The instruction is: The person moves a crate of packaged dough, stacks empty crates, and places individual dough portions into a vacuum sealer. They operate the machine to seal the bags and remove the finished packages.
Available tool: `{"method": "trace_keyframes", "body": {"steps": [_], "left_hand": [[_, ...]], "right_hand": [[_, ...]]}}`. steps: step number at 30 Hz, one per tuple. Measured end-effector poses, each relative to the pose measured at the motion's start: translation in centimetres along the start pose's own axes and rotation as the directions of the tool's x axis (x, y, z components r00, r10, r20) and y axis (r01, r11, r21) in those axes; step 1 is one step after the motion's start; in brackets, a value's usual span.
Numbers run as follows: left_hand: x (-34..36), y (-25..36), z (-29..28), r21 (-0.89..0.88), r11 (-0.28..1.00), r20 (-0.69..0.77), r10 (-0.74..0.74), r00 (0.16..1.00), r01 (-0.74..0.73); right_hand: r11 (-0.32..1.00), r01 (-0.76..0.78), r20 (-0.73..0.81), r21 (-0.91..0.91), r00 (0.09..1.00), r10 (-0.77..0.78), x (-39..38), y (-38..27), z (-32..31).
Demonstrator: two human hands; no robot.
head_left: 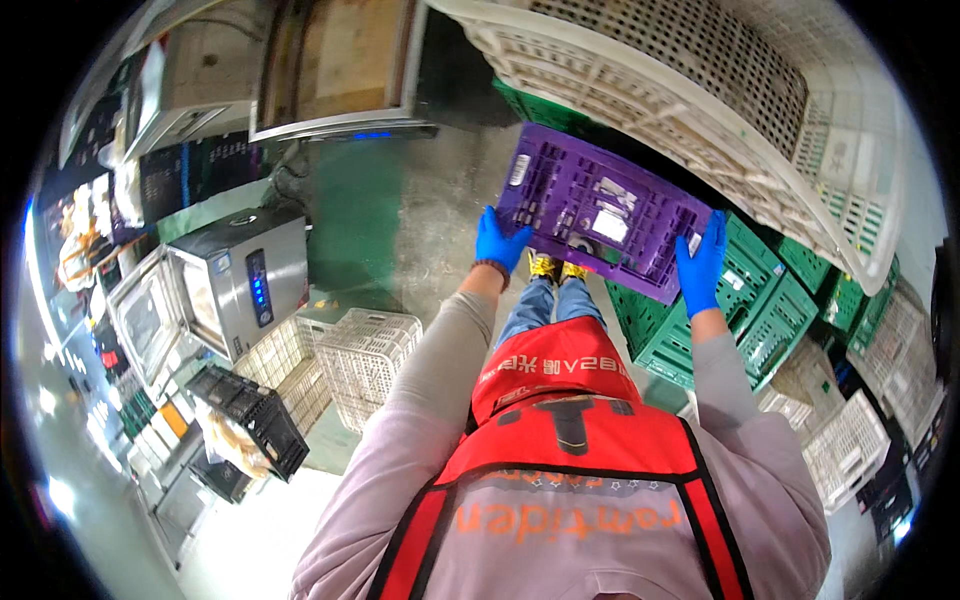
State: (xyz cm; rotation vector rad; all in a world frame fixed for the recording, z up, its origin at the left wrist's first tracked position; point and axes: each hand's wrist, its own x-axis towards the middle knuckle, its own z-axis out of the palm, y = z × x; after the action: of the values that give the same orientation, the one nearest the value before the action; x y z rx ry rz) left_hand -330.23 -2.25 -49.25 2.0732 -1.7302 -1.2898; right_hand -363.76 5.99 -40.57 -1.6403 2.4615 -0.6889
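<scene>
A flat purple plastic crate point(570, 195), seemingly folded, with pale label patches on it, is held out in front of my legs. My left hand point(498, 242), in a blue glove, grips its left end near the lower corner. At the opposite end my right hand point(703, 265), also blue-gloved, has hold of the lower right corner. Some fingers of both hands are hidden by the crate's edge. Just beyond and to the right of it are green folding crates point(750, 290), which it partly covers.
A large white perforated crate point(640, 85) looms at the far right. More white crates point(845, 450) are at the right. To the left are a steel machine with an open door point(240, 280), a white basket point(368, 365) and a black crate point(255, 420). Grey floor point(445, 190) shows ahead.
</scene>
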Motion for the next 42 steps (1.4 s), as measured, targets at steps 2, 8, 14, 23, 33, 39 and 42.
{"method": "trace_keyframes", "body": {"steps": [2, 8, 14, 23, 33, 39, 42], "left_hand": [[-2.8, 2.0, -3.4, 0.116, 0.993, 0.003, -0.001, 1.0, 0.0], [-8.5, -10.8, -12.9, -0.227, 0.936, 0.192, -0.228, 0.955, 0.269], [-15.0, -30.5, -20.0, -0.357, 0.752, 0.23, -0.504, 0.833, 0.554], [-19.1, -43.5, -34.6, -0.768, 0.287, 0.263, -0.673, 0.691, 0.573], [-15.5, -46.2, -46.2, -0.857, 0.407, -0.08, -0.71, 0.699, 0.315], [-18.3, -49.1, -43.4, -0.824, 0.388, -0.037, -0.764, 0.644, 0.413], [-21.5, -47.3, -45.9, -0.806, 0.446, -0.154, -0.794, 0.588, 0.39]], "right_hand": [[0.979, -0.001, 0.207, 0.204, 0.977, -0.042, 0.7, -3.2, -1.1], [0.924, -0.143, 0.667, 0.355, 0.731, -0.144, 1.4, -9.6, 0.5], [0.919, -0.254, 0.694, 0.3, 0.72, -0.027, 1.8, -14.3, 1.3], [0.928, -0.191, 0.745, 0.32, 0.656, -0.122, 2.2, -34.4, 8.9], [0.399, 0.392, -0.07, 0.829, 0.78, -0.621, 20.4, -73.0, -1.8], [0.397, 0.333, 0.188, 0.855, 0.515, -0.836, 20.5, -84.7, 9.3], [0.514, 0.403, 0.472, 0.757, 0.207, -0.857, 15.6, -88.6, 17.4]]}}
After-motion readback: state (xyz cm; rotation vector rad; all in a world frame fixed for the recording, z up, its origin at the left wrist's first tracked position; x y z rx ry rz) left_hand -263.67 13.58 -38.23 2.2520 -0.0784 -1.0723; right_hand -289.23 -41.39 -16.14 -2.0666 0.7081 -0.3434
